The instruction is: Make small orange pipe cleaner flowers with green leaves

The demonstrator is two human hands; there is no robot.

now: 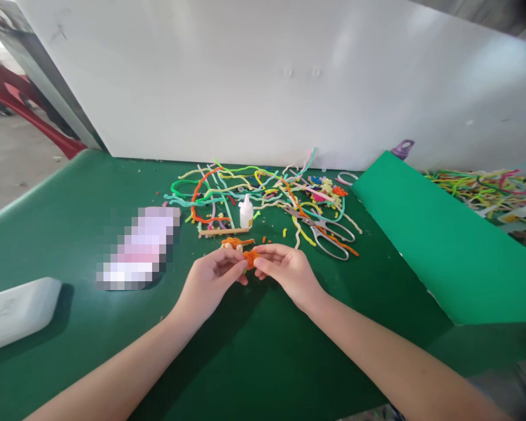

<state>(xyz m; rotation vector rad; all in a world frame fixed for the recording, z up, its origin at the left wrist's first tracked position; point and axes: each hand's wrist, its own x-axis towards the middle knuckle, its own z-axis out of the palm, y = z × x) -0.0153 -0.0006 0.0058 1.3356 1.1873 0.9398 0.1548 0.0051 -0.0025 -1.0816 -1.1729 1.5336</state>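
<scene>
Pinching one small orange fuzzy pipe-cleaner piece (251, 257) between them, the left hand (213, 279) and right hand (284, 270) meet just above the green worktop (254, 351), each grip clamped on it. Just behind lie another orange pipe-cleaner figure (235, 241), one wooden stick (223, 232) and one small white glue bottle (246, 211). One pair of metal scissors (328, 234) rests right of these, before a tangled heap of coloured pipe cleaners (254, 184).
</scene>
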